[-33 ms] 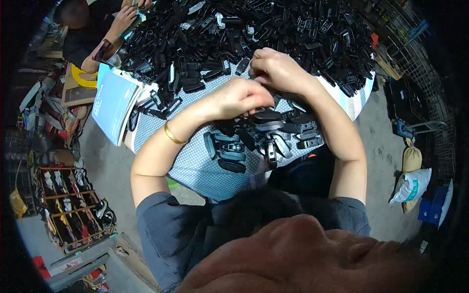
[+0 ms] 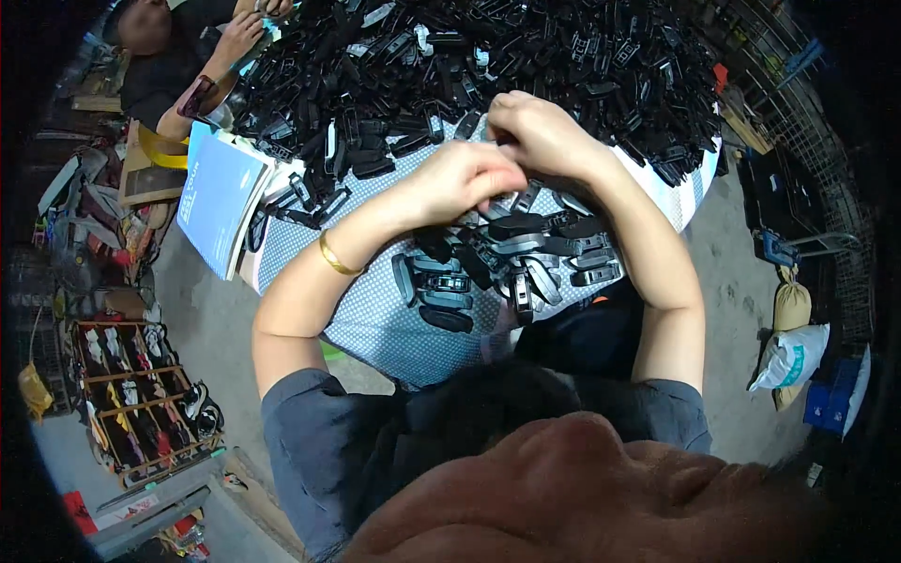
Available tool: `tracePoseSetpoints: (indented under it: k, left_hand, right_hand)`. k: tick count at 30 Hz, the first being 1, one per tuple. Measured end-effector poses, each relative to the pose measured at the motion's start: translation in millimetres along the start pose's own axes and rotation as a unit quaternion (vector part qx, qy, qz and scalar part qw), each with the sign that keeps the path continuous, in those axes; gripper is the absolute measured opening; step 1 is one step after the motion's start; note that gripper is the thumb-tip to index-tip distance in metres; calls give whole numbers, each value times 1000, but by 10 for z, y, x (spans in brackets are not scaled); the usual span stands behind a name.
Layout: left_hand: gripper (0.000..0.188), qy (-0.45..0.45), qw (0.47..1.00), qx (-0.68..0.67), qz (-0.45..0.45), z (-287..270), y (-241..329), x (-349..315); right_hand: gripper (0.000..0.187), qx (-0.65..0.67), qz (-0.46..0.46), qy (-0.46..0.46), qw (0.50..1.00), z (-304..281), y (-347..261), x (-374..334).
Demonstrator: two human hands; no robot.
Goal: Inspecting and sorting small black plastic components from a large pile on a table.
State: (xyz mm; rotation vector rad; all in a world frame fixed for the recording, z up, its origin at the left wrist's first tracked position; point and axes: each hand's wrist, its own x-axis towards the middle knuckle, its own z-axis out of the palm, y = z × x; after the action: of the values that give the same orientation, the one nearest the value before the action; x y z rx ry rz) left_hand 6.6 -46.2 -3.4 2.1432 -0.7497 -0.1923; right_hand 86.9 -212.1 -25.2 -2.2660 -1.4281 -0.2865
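Note:
My left hand (image 2: 466, 178), with a gold bangle (image 2: 336, 255) on its wrist, is closed with the fingers curled in. Right beside it, my right hand (image 2: 537, 134) is closed too, its fingertips meeting the left hand's. Whatever they pinch is hidden behind the fingers. Just below the hands lies a small heap of black-and-grey plastic parts (image 2: 526, 246), long and rounded, some with shiny metal-like pieces. Several similar parts (image 2: 443, 302) lie side by side on the patterned table cover (image 2: 371, 314). Beyond my hands, a large pile of black parts (image 2: 450, 80) covers the far table.
A light-blue book (image 2: 221, 202) lies at the table's left edge, near a yellow curved item (image 2: 160, 150). Another person's hand (image 2: 239, 38) works at the far left of the pile. On the floor stand a compartment rack (image 2: 131, 403) at left and sacks (image 2: 790, 352) at right.
My left hand has shifted slightly up and its fingers have turned a little. More of the small heap below shows. My right hand has barely moved.

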Motion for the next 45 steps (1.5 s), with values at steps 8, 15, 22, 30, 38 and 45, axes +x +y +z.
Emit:
tracePoseSetpoints:
  k: [8,15,22,30,38,45]
  left_hand:
    - [21,17,986,159,37,-23,-237,73]
    - [25,198,975,48,-90,-123,-245,62]
    - [33,260,891,-364,-79,-180,-298,38]
    - [28,260,941,-205,-76,-204,-329,26]
    - [34,287,938,-182,-64,-85,-235,45]
    - [30,314,931,-186,-12,-84,-196,54]
  right_hand:
    - [21,61,154,71,984,-133,84,-4]
    - [29,296,105,119,942,-85,-84,-5]
    - [28,230,116,157,953,-34,-173,11]
    - [28,86,-10,235,968,47,-175,20]
    - [24,-8,-21,279,960,62,-293,22]
    - [25,79,55,297,950,38,-311,62]
